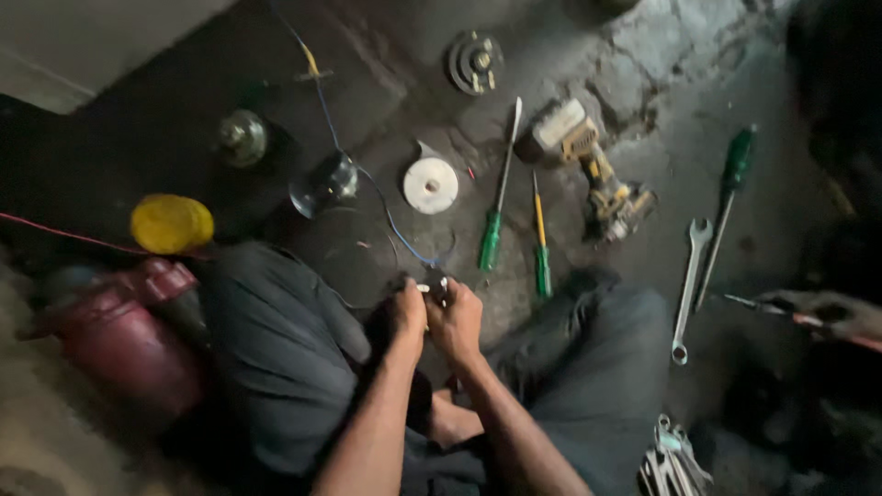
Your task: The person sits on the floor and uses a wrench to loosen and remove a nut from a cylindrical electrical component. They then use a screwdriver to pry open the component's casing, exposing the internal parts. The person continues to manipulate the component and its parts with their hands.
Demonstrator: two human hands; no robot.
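A person sits on a dark concrete floor (698, 101). A yellow cordless drill (593, 170) lies at the centre right. Left of the drill lie two green-handled screwdrivers (496, 216); right of it, a silver wrench (689, 285). Below and left of the drill, the left hand (407, 312) and right hand (457, 317) press together, fingers closed around a small dark part (435, 287) with a blue wire (386, 216).

Rough, cracked concrete floor (698, 55), matt grey. Combination wrench (688, 287) at lower right: bare shiny metal. Two screwdrivers (497, 197) at centre: glossy green plastic handles, metal shafts. Trousers (276, 349): dark matt cloth.
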